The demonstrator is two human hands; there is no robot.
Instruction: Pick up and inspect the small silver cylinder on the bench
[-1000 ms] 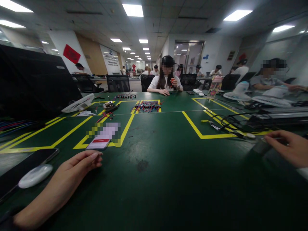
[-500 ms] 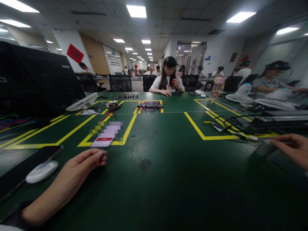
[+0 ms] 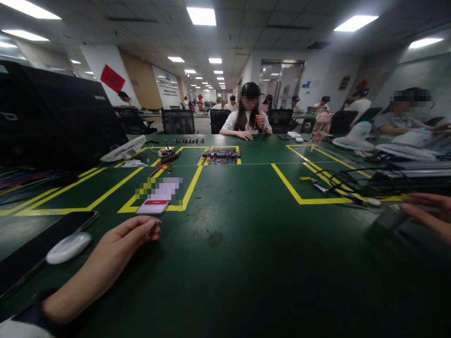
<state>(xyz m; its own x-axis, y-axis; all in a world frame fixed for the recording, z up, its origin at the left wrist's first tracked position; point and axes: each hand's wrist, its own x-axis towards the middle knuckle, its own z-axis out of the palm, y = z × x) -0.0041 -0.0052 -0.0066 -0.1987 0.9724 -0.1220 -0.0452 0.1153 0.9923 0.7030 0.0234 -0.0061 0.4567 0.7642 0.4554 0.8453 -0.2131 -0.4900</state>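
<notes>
My left hand (image 3: 136,234) rests on the green table (image 3: 246,263) at the left, thumb against curled fingers, and nothing shows in it. Just beyond its fingertips lies a phone (image 3: 155,204) with a lit screen, partly blurred out. A white oval object (image 3: 68,248) and a dark phone-like slab (image 3: 45,244) lie left of my wrist. At the right edge, my right hand (image 3: 428,211) has its fingers apart, beside a blurred dark grey shape (image 3: 389,217) on the table. Whether the fingertips touch this shape, I cannot tell.
Yellow tape (image 3: 324,201) marks areas on the table. Black cables (image 3: 338,180) lie before my right hand. A wire bundle (image 3: 221,155), a white fan (image 3: 124,149) and a bottle (image 3: 320,129) stand farther back. A person (image 3: 246,112) sits opposite; a dark case (image 3: 56,117) stands left.
My right hand's fingers have spread from a closer pinch, beside the grey shape. My left hand keeps nearly the same pose. The whole view has shifted slightly.
</notes>
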